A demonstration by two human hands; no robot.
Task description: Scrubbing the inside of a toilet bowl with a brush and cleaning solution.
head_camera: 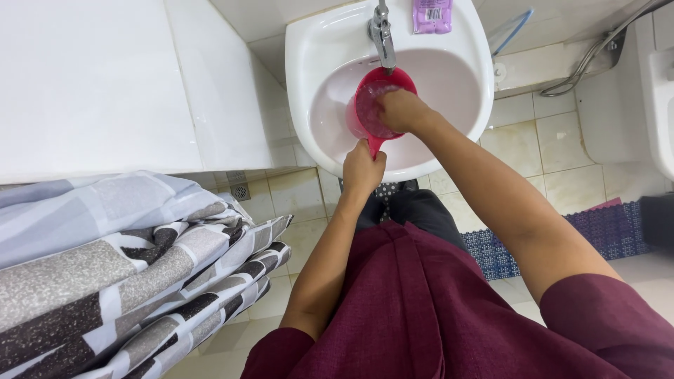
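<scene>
White sink (449,151), red jug (372,112), purple packet (432,15)

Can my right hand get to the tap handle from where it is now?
Probably yes. The right hand rests in the red jug directly beneath the tap, and nothing stands between them.

left hand (363,168) grips red jug (379,105); right hand (400,110) inside it.

Cream floor tiles (562,140) are seen across the middle of the frame, with a drain (240,191) at centre left. A white counter (91,77) fills the upper left — below it a grey patterned curtain (126,274) is bunched. A blue mat (604,231) lies at the right, and a hose (597,52) curves at upper right.
</scene>
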